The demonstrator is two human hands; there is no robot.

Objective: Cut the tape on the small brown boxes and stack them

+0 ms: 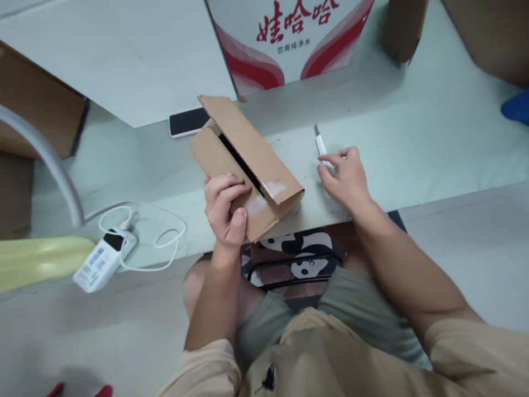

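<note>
A small brown cardboard box [256,149] is tilted over the table's near edge. One long flap is partly raised, leaving a dark slit along its top. My left hand [226,209] is closed on the near left side of the box, fingers over its top face and thumb near the lower corner. To the right of the box, my right hand [345,173] pinches the lower end of a white utility knife [320,146] between thumb and forefinger. Its grey blade is out and points away from me. Whether the knife still rests on the table I cannot tell.
Behind the box lies a dark-screened phone [188,122]. A white carton with red lettering [289,44] stands at the back. At left are a white power bank [105,259] with a looped cable [169,237] and a yellow object [41,262]. A blue object [516,107] sits far right.
</note>
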